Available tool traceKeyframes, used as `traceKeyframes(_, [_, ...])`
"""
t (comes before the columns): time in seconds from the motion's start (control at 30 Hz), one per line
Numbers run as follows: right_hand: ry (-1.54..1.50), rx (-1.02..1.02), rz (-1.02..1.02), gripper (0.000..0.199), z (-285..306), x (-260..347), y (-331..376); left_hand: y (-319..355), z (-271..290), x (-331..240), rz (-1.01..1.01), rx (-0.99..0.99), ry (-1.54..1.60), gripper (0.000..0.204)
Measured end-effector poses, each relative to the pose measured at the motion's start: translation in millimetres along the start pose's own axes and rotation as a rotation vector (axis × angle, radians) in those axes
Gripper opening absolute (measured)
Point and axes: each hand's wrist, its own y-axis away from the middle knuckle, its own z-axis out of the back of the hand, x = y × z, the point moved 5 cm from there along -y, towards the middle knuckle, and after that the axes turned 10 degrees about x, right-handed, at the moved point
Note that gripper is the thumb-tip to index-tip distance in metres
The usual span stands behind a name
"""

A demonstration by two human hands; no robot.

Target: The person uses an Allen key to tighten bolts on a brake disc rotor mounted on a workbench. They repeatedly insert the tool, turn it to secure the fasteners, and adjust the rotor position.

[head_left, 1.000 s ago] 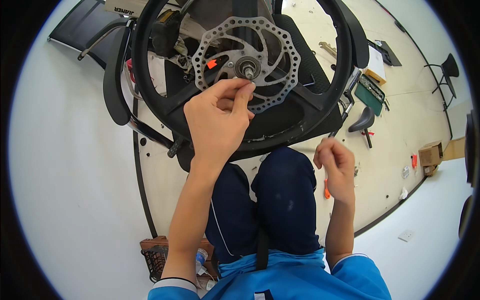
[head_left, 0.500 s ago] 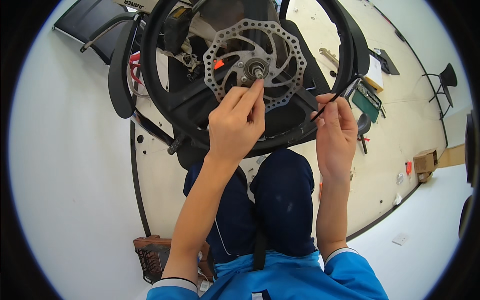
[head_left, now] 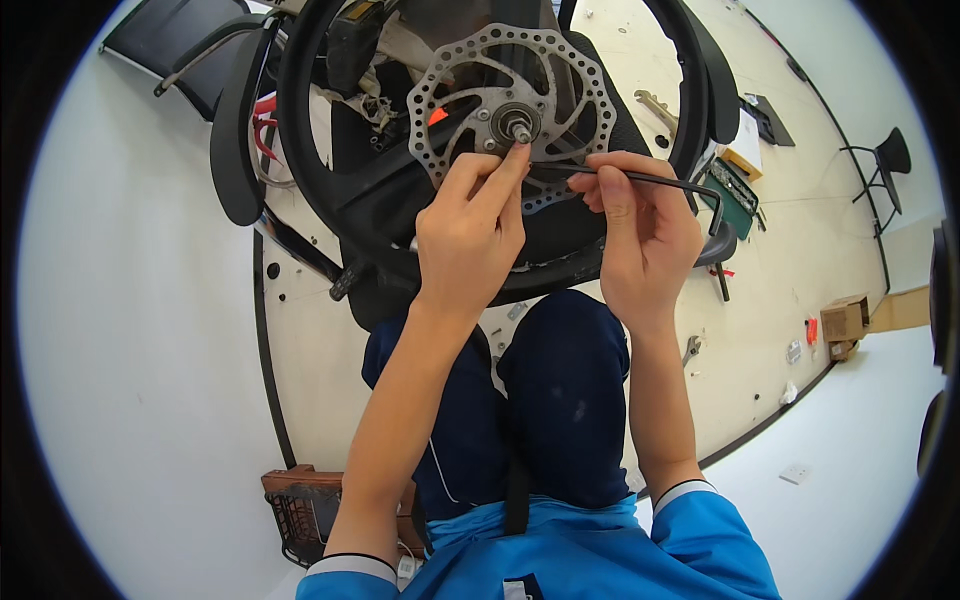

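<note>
A black spoked wheel (head_left: 370, 195) lies on a black office chair, with a silver drilled brake disc (head_left: 492, 100) on its upper face. A threaded axle (head_left: 520, 131) stands up from the bearing at the disc's centre. My left hand (head_left: 465, 235) is over the disc's near edge, its index fingertip by the axle's base; the fingers are closed together, and what they may hold is hidden. In my right hand (head_left: 645, 240) is a black L-shaped hex key (head_left: 675, 183), pinched between thumb and fingers. Its long arm points left, toward the left fingertips, and its short bent end hangs at right.
Chair armrests (head_left: 238, 150) flank the wheel. On the floor to the right are a wrench (head_left: 657, 112), a green tool case (head_left: 735, 205) and a cardboard box (head_left: 845, 318). An adjustable wrench (head_left: 692, 348) lies beside my right forearm. Another black chair (head_left: 890, 155) stands far right.
My right hand has moved left and inward over the wheel, swinging the hex key nearly level with its long arm near my left fingers. The left hand stays by the axle.
</note>
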Motion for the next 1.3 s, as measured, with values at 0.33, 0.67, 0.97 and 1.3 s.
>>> traceKeyframes(0.33, [0.058, 0.045, 0.034, 0.009, -1.1, -1.6, -5.2, -4.4, -1.0, -2.4, 0.037, 0.046, -0.047, 0.028])
traceKeyframes(0.67, [0.491, 0.257, 0.381, 0.015, -10.3, 30.6, -14.6, -4.3, 6.1, -5.0, 0.022, -0.026, 0.073, 0.029])
traceKeyframes(0.97, [0.418, 0.218, 0.528, 0.018, -14.9, 30.6, -22.6, -8.9, 6.3, -10.7, -0.082, -0.104, 0.038, 0.025])
traceKeyframes(1.3, [0.310, 0.219, 0.447, 0.024, -18.1, 25.3, -7.7, -9.3, 9.5, -8.6, -0.045, -0.008, 0.098, 0.021])
